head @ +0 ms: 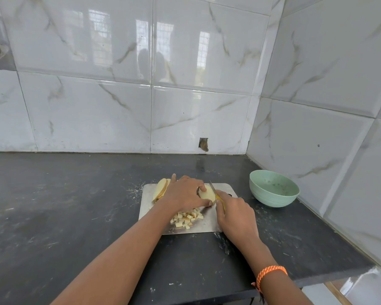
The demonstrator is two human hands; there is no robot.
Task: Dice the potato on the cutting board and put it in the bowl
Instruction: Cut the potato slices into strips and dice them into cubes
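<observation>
1. I am seeing the left hand [184, 194] curling over a pale, peeled potato chunk [207, 193], with fingers on top and the thumb pressing its near side, pinning it to the board.
2. The right hand [233, 213] is wrapping closed around the yellow handle of a small kitchen knife [217, 195]; the thin blade is standing against the right face of the chunk, tip pointing away from me.
3. Both hands are working over a rectangular, silver-coloured metal cutting board [209, 223] lying on the dark, scuffed stone counter [64, 205].
4. A heap of small pale potato cubes [188, 217] is sitting on the board's near half, partly under the left forearm.
5. Several flat potato slices [161, 189] are leaning together at the board's far-left corner, just beside the left hand.
6. A round mint-green bowl [273, 188] is standing on the counter right of the board, apart from it; I am noting only small specks inside.
7. An orange braided wristband [271, 272] is circling the right wrist.
</observation>
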